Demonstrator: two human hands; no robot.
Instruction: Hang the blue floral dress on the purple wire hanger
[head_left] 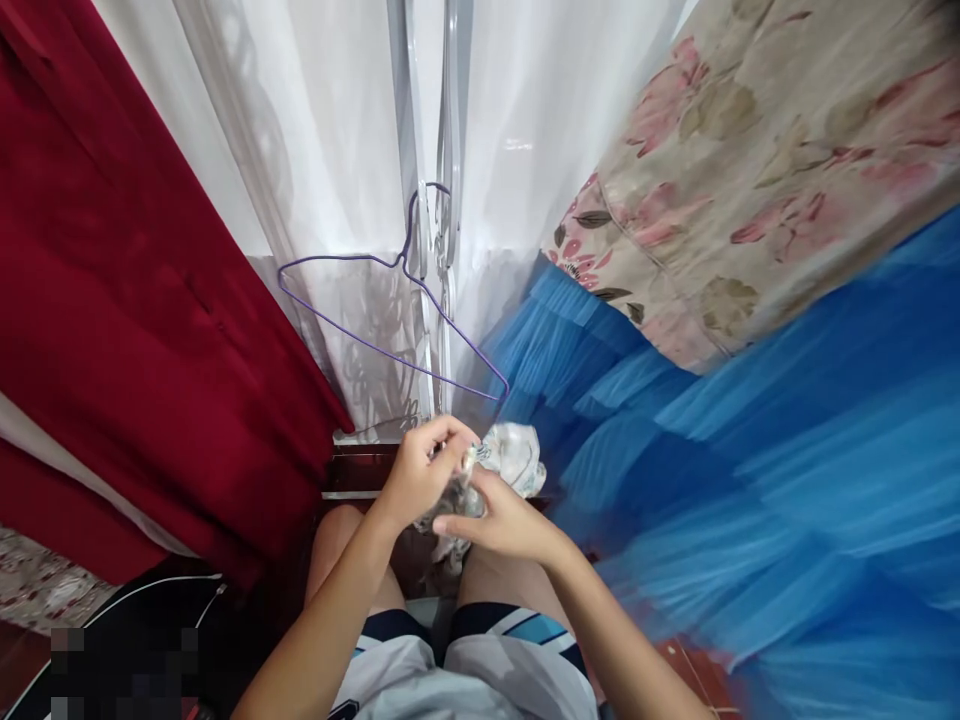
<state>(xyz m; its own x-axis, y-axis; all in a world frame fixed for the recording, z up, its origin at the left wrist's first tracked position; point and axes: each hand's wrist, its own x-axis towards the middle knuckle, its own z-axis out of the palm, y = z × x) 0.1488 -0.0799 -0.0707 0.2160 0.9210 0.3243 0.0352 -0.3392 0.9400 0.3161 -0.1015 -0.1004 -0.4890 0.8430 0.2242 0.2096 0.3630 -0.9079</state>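
Note:
A crumpled whitish cloth (511, 455) with dark and greenish print is bunched between my hands, above my lap. My left hand (421, 475) is closed, with thumb and fingertips pinching the cloth's upper left part. From the right, my right hand (514, 515) cups the bundle, its thumb stretched out to the left and its other fingers partly hidden by the fabric. Loose folds dangle below, between my knees. Just beyond my hands, a purple clothes hanger (390, 350) hangs with nothing on it, its hook at a grey metal rail (409, 120).
Red fabric (150, 300) hangs on the left. To the right are a floral cloth (720, 190) and a layered blue tulle garment (750, 480). White curtains (330, 120) hang behind the hanger. A black item with white piping (142, 640) lies at lower left.

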